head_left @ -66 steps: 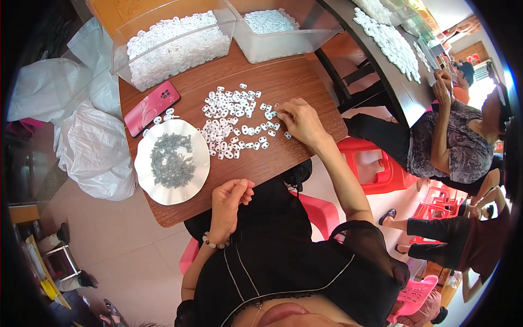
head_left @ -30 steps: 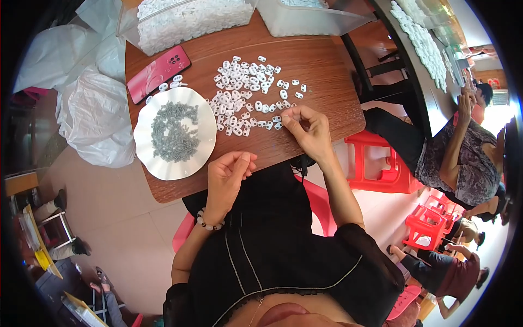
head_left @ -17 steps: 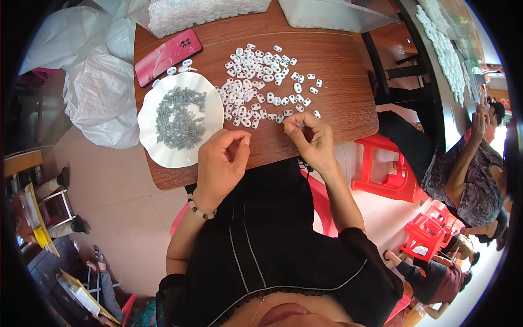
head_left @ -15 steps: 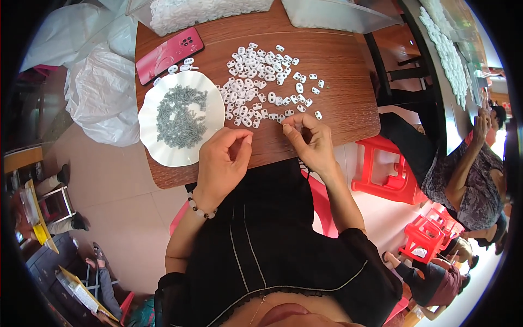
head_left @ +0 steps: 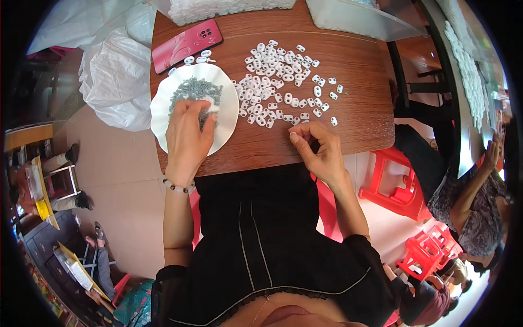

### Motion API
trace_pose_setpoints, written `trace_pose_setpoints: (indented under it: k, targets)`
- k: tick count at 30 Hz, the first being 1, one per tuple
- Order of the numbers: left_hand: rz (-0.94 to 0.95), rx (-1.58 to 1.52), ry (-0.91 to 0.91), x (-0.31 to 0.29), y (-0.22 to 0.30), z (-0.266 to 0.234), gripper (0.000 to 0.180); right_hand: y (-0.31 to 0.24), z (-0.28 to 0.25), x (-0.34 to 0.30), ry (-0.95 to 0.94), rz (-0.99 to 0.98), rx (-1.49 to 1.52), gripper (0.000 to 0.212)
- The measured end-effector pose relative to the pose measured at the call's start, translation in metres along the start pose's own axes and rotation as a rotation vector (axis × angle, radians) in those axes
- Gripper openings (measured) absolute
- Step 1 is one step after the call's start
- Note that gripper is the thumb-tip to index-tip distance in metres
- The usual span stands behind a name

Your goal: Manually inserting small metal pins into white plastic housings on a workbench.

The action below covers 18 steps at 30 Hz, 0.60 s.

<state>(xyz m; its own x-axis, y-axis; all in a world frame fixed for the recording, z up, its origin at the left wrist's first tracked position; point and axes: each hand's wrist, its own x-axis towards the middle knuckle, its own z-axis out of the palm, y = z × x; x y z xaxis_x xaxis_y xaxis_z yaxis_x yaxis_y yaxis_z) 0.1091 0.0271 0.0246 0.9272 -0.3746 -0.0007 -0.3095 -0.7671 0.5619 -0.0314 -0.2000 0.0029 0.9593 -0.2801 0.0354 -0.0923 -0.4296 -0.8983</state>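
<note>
My left hand (head_left: 189, 128) is over a white wavy-rimmed plate (head_left: 227, 122), its thumb and fingers apart and curled down toward a pile of small thin grey rods (head_left: 197, 87). I cannot make out whether these are screws or springs, and the hand hides part of the pile. Just in front of the spread of small white two-holed plastic pieces (head_left: 263, 83), my right hand (head_left: 322, 146) has its thumb and forefinger pinched together above the table. Whatever is between those fingertips is too small to tell.
On the wooden table (head_left: 357, 71), a pink phone (head_left: 185, 46) lies behind the plate, with a few white oval parts (head_left: 189, 60) beside it. Translucent bins (head_left: 362, 19) stand along the far edge. Red stools (head_left: 395, 188) and other people are to the right; a white plastic bag (head_left: 114, 82) is left.
My left hand has moved left from the table's front edge to over the plate. My right hand stays pinched near the white pieces. The whole view has shifted slightly.
</note>
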Motion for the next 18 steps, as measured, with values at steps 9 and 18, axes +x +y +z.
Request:
trace_pose_setpoints:
  k: [9, 18]
  targets:
    - [-0.014, -0.055, 0.004, 0.006, -0.013, 0.006, 0.011, -0.01, -0.001, 0.004, -0.027, 0.023, 0.027, 0.008]
    - [0.022, -0.058, 0.025, 0.008, -0.011, 0.002, 0.01, -0.016, 0.006, 0.01, -0.063, -0.041, 0.022, 0.009]
